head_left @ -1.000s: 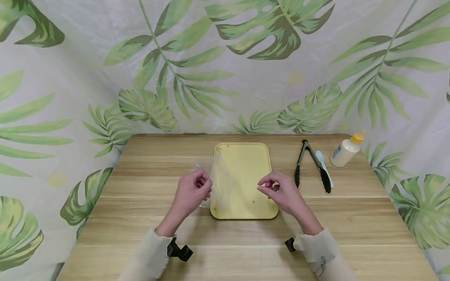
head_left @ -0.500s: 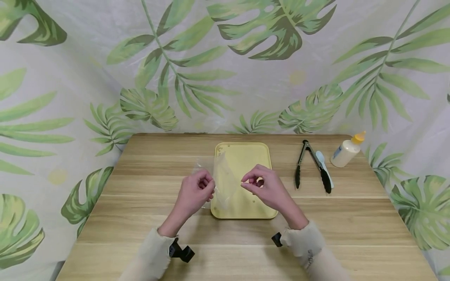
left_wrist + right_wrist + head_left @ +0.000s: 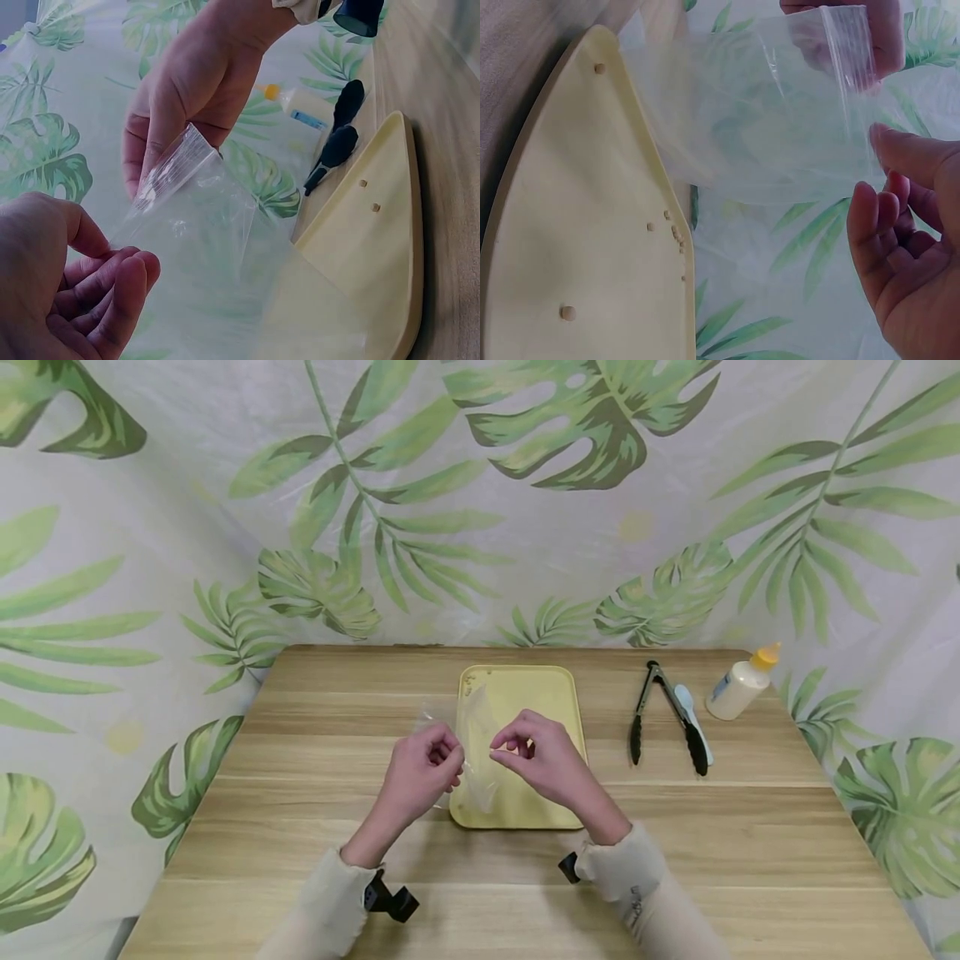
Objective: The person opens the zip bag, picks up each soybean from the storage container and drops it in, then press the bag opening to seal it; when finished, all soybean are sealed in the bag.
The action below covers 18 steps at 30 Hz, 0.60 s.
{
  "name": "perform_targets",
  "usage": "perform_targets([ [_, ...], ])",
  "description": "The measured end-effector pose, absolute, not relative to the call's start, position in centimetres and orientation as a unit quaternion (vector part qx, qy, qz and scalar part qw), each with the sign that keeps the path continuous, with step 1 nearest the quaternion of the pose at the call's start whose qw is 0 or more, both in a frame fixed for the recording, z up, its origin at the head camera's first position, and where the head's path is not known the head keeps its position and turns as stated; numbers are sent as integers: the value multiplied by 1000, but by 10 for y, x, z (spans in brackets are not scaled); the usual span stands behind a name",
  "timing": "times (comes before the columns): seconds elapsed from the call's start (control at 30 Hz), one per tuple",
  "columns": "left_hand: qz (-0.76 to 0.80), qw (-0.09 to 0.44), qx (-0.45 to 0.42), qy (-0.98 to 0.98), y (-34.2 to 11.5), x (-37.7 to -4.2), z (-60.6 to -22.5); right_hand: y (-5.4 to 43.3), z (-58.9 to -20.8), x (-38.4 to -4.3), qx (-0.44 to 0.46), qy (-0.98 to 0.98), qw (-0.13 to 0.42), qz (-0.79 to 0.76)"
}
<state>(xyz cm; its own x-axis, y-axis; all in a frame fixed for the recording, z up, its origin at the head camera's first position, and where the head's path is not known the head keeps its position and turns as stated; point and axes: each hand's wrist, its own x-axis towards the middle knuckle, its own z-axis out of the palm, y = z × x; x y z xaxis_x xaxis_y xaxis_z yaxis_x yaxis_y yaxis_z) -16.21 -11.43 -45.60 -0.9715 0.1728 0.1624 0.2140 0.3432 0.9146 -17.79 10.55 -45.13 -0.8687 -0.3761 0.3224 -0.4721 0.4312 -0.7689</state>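
My left hand [image 3: 424, 764] pinches the upper edge of a clear zip bag [image 3: 202, 240] between thumb and fingertips. The bag hangs down beside and partly over a yellow tray [image 3: 534, 793]. My right hand [image 3: 542, 756] is raised over the tray, facing the left one. In the right wrist view, its thumb [image 3: 900, 150] is right at the bag's zip edge, while the bent fingertips stand apart from the thumb with nothing seen between them. Several small tan pellets [image 3: 675, 232] lie on the tray, most of them near its far left corner.
Right of the tray lie black-tipped tongs [image 3: 667, 718] and a pale blue spoon [image 3: 690, 714]. Farther right is a white squeeze bottle [image 3: 738, 687] with an orange cap. Leaf-patterned cloth [image 3: 420, 510] hangs behind the wooden table [image 3: 315, 718].
My right hand has moved left across the tray, up close to the bag. The left hand has shifted slightly right, still holding the bag.
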Motion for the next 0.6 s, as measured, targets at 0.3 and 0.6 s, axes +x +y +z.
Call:
perform_targets([
  [0.3, -562, 24, -122, -818, -115, -162, -454, 102, -451, -176, 252, -849, 62, 460],
  [0.6, -558, 33, -126, -819, -117, -162, -447, 105, -448, -176, 252, -847, 67, 464],
])
